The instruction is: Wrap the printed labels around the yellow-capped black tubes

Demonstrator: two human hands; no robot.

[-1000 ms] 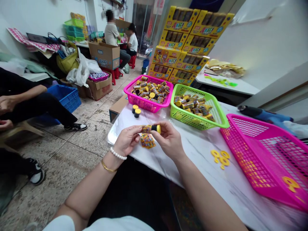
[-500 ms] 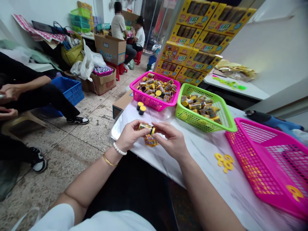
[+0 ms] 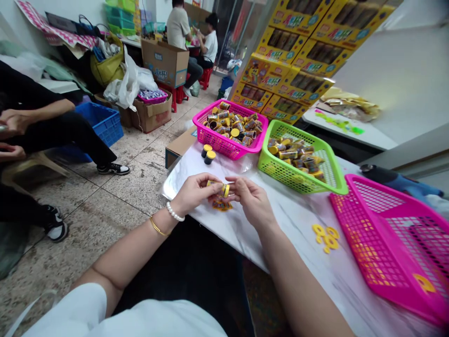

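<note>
My left hand (image 3: 196, 193) pinches a small printed tube (image 3: 213, 184) between thumb and fingers, which cover much of it. A yellow cap (image 3: 226, 190) with a dark band forms the tube's right end. My right hand (image 3: 255, 202) has its bent fingers around that cap end, above and below it. Just under the hands, small orange-and-yellow printed pieces (image 3: 222, 206) lie on the white table (image 3: 280, 252). Two dark tubs with yellow lids (image 3: 209, 157) stand upright beyond my left hand.
A pink basket (image 3: 228, 149) and a green basket (image 3: 298, 180) hold many similar tubes. Yellow rings (image 3: 329, 241) lie near another pink basket (image 3: 386, 262) at right. Yellow boxes (image 3: 266, 72) are stacked behind. A person in black trousers (image 3: 87, 138) sits at left; two others sit farther back.
My right hand has turned, and its fingers have shifted around the cap end. The left hand keeps hold of the tube. The camera view has shifted slightly.
</note>
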